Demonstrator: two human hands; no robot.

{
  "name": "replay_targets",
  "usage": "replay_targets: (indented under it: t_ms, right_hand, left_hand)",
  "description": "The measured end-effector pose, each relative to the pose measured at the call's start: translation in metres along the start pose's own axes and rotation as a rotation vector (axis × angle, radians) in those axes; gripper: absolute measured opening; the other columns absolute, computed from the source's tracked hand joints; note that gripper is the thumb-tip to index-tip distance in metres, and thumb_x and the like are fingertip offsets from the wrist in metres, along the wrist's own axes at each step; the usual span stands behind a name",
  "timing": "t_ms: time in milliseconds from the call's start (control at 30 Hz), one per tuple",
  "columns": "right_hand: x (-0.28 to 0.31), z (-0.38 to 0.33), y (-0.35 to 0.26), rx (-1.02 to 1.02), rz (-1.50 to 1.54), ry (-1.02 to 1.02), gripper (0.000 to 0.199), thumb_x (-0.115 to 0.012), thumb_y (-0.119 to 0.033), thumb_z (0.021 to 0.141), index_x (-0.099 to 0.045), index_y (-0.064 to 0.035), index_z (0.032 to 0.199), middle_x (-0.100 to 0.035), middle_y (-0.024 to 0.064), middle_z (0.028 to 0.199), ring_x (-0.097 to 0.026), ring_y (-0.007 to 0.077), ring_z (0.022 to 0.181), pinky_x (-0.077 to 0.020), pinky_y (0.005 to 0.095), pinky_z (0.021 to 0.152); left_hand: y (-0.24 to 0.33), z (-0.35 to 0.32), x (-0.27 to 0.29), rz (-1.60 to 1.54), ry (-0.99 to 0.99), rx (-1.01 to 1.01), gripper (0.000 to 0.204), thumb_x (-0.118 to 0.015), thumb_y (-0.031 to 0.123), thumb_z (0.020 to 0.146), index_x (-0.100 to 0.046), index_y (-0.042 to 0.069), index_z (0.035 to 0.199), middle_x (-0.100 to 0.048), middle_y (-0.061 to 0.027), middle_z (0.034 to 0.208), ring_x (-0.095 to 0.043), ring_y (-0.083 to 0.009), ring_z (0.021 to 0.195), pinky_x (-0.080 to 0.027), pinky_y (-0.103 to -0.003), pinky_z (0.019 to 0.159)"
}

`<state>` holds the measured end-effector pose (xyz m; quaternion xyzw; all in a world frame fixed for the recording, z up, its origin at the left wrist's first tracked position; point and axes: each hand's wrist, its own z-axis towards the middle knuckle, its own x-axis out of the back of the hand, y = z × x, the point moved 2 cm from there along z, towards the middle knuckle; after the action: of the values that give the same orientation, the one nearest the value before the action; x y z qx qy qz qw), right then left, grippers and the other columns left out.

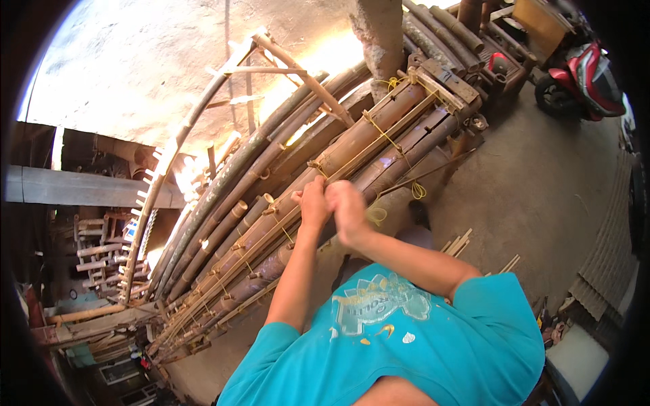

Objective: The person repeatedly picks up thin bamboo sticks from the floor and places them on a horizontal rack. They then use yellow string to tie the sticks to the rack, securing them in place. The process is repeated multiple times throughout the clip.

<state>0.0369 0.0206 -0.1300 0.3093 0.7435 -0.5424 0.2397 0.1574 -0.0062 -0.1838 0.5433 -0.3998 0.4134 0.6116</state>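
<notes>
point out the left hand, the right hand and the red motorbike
Left hand [313, 204]: head view, back of the hand
Right hand [348, 210]: head view, back of the hand
Red motorbike [586, 80]: head view, body panel

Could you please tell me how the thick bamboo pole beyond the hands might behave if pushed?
The thick bamboo pole would probably feel stiff, looking broad and straight. Its round form could roll, though the yellow cord across it may restrain that.

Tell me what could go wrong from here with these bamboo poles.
The left hand and blurred right hand are close together at the bamboo poles, so fingers might get pinched. A loose loop of yellow string beside the poles could snag.
</notes>
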Motion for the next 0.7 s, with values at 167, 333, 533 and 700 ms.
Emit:
replay_targets:
  t_ms: [167,333,533,700]
  right_hand:
    - [-0.096,0.056,-0.053,0.130,-1.562,-0.943,0.030,-0.048,-0.031,0.101,-0.067,-0.0145,0.118,-0.065,0.0136,0.104,-0.060,0.0290,0.102,-0.0434,0.0412,0.096]
    - [-0.144,0.104,-0.007,0.626,-1.250,-1.345,0.039,-0.044,-0.045,0.101,-0.060,-0.0280,0.132,-0.057,0.0091,0.134,-0.050,0.0335,0.124,-0.0379,0.0470,0.105]
    - [-0.084,0.144,-0.008,0.350,-2.207,-0.695,0.061,-0.041,-0.058,0.098,-0.069,-0.0033,0.102,-0.068,0.0182,0.109,-0.065,0.0297,0.100,-0.0485,0.0428,0.085]
    - [-0.072,0.109,-0.074,-0.071,-1.129,-0.913,0.053,-0.043,-0.043,0.102,-0.068,0.0017,0.090,-0.069,0.0133,0.082,-0.061,0.0182,0.079,-0.0488,0.0328,0.077]
  left_hand:
    - [-0.002,0.003,-0.007,-0.426,0.319,-0.141,0.018,-0.056,0.019,0.094,-0.059,0.007,0.106,-0.064,-0.0175,0.105,-0.061,-0.0293,0.093,-0.040,-0.042,0.081]
    - [0.015,-0.001,0.018,-0.194,-0.006,0.111,0.020,-0.051,0.020,0.099,-0.067,0.009,0.101,-0.070,-0.0136,0.092,-0.064,-0.0295,0.088,-0.030,-0.043,0.082]
    - [0.010,-0.002,0.004,-0.296,0.139,0.131,0.028,-0.047,0.030,0.102,-0.068,0.011,0.105,-0.069,-0.0149,0.086,-0.064,-0.0317,0.083,-0.029,-0.042,0.087]
    - [0.009,-0.003,0.008,-0.262,0.088,0.208,0.022,-0.050,0.024,0.101,-0.069,0.012,0.100,-0.071,-0.0093,0.092,-0.065,-0.0254,0.088,-0.029,-0.044,0.085]
